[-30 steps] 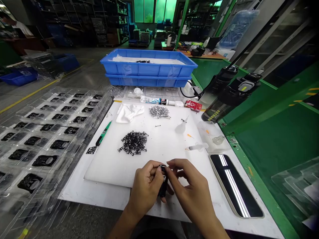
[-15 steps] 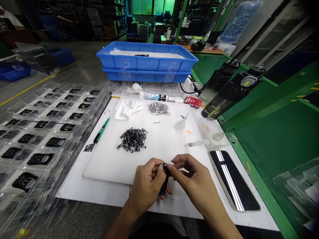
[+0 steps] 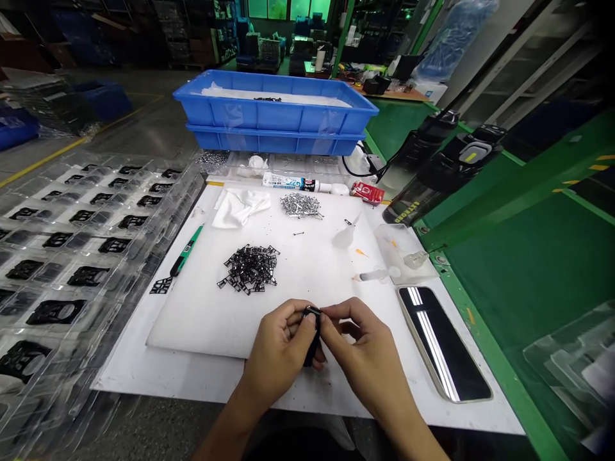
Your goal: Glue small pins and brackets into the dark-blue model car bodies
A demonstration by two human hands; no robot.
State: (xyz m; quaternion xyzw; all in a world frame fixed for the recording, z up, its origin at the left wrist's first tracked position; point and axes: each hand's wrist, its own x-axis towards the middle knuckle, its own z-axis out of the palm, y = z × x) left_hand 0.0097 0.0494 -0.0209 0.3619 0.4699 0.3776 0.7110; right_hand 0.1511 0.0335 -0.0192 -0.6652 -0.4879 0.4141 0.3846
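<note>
My left hand (image 3: 283, 346) is closed round a glossy black plastic part (image 3: 312, 346), held upright above the near edge of the white foam sheet (image 3: 187, 320). Thumb and forefinger of my right hand (image 3: 362, 349) pinch together at the part's upper right edge; any small piece between them is hidden. Beyond my hands, a heap of small black frame-like pieces (image 3: 250, 267) lies on the foam. Farther back is a pile of tiny shiny metal pieces (image 3: 301, 205), with a single metal piece (image 3: 298, 233) lying in front of it.
Left are clear trays (image 3: 103, 221) of black parts and a green cutter knife (image 3: 186, 251). To the right lie a syringe (image 3: 372, 276), a phone (image 3: 444, 342) and dark bottles (image 3: 444, 166). Behind stand stacked blue bins (image 3: 276, 118), a glue tube (image 3: 291, 182) and a crumpled white cloth (image 3: 240, 208).
My right fingertips have shifted slightly and now press together at the part's upper edge. The black part is tilted a little differently. The whole view has shifted slightly.
</note>
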